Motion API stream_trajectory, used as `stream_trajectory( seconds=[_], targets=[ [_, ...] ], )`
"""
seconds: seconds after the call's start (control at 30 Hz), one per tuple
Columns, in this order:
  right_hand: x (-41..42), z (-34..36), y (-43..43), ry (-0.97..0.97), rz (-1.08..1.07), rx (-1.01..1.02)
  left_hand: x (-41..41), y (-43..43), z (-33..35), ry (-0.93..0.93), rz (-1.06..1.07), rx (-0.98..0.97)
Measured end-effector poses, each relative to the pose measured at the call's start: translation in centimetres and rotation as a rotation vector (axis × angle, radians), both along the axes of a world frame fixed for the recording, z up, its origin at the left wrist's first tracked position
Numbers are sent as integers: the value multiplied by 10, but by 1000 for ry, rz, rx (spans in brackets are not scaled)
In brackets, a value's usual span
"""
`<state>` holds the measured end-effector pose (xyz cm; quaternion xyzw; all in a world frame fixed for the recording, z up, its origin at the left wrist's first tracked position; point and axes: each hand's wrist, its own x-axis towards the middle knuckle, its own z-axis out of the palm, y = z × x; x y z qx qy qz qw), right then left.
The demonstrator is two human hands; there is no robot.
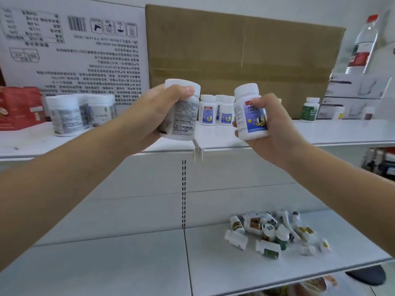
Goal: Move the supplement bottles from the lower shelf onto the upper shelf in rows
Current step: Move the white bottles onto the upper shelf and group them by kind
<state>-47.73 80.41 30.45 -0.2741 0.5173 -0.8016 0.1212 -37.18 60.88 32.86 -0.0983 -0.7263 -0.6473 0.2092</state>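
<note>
Seen from the head camera, the brown cardboard box [245, 56] stands at the back of the upper shelf [331, 135], and everything else can be placed from it. In front of the box's lower left corner the left hand [154, 112] is raised; its grip is wrapped round a large white bottle [184, 118] with a grey printed label, thumb pressed just under the cap, the bottle tilted a little. In front of the box's lower middle the right hand [273, 131] has its grip closed on a smaller blue-label bottle [249, 116], thumb across the label, cap up. The two held bottles are apart from each other, up at the level of the shelf's front edge. Between them, at the foot of the box, a cluster of blue-label bottles [215, 113] stands upright. Left of the box, before a white printed carton [74, 52], several big white tubs [72, 114] stand together, with a red bag [19, 107] further left. Right of the box a green-label bottle [310, 110] stands alone; beyond it a clear plastic bottle [363, 43] with a red cap sits on pale boxes. Well below the box, on the right half of the lower shelf [128, 263], a heap of small supplement bottles [275, 233] lies, most on their sides.
</note>
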Motion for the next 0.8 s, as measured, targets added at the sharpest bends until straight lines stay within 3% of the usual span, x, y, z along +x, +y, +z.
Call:
stream_trajectory(
  seconds=[0.2, 0.47, 0.63, 0.8],
  targets=[
    [-63, 18, -13, 93, 25, 116, -57, -5, 22, -103, 50, -143],
    [-139, 40, -8, 387, -14, 398, -121, -6, 28, -189, 177, -232],
    [-178, 39, 2, 665, -1, 564, -144, -5, 14, -77, 366, -408],
    [-195, 10, 4, 858, -119, 574, -148, -12, 0, -116, 339, -538]
  ],
)
